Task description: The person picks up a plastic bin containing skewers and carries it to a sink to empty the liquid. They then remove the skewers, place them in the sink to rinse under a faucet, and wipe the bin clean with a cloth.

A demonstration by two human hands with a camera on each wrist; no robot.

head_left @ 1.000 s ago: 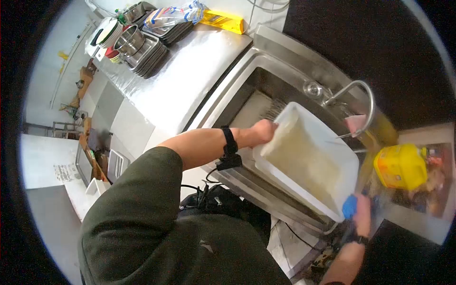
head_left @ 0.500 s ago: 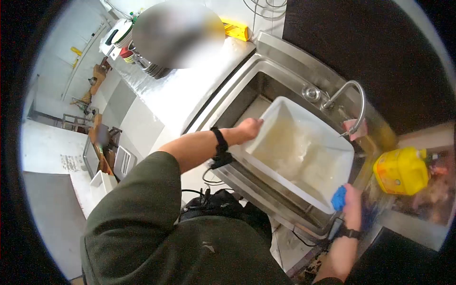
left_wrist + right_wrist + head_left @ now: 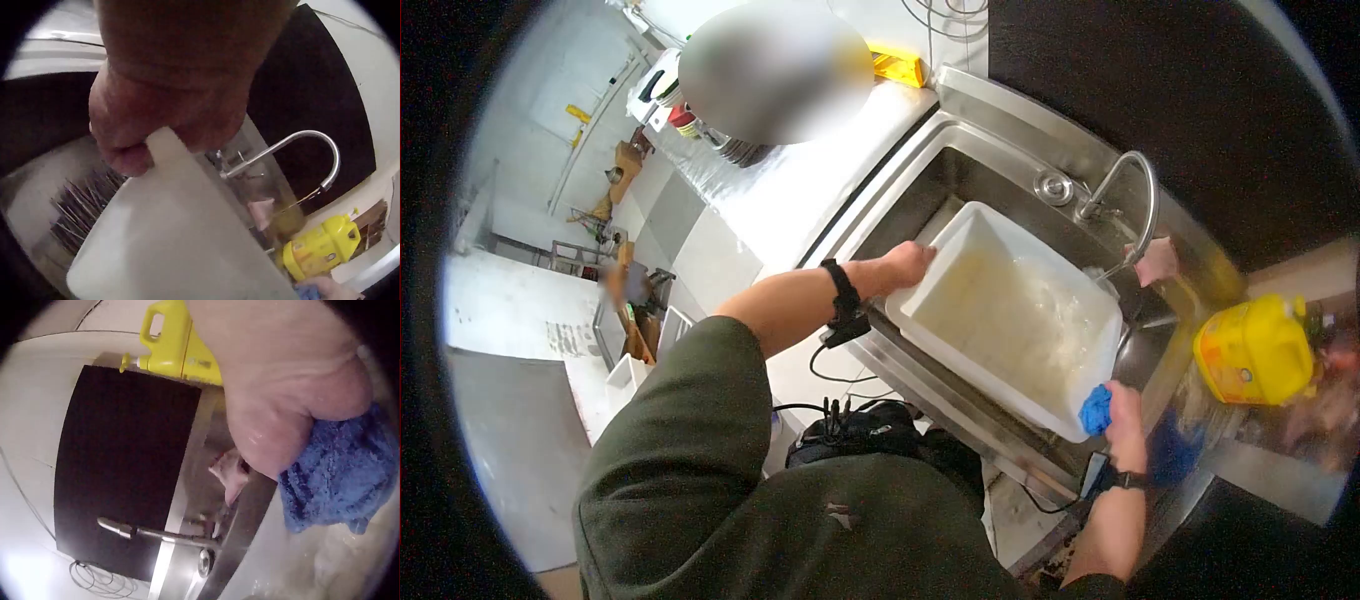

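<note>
A white plastic tub (image 3: 1040, 265) with cloudy water sits tilted over the sink (image 3: 930, 140). My left hand (image 3: 910, 264) grips its left end by the rim; in the left wrist view the fingers curl round the white edge (image 3: 167, 147). At the opposite end, my right hand (image 3: 1126, 415) holds a bunched blue cloth (image 3: 1095, 410) against the tub's near right corner. The right wrist view shows the cloth (image 3: 340, 472) bulging out under the curled fingers, with wet tub wall below it.
A curved faucet (image 3: 1152, 200) arches over the tub's right side, with a pink cloth (image 3: 1157, 260) behind it. A yellow jug (image 3: 1255, 350) stands right of the sink. Thin dark sticks (image 3: 84, 203) lie in the sink. A metal counter (image 3: 820, 165) adjoins on the left.
The tub and both hands have shifted left in the head view. Its water, lying fairly even before, now sloshes brightly toward the right end. Both hands keep their hold.
</note>
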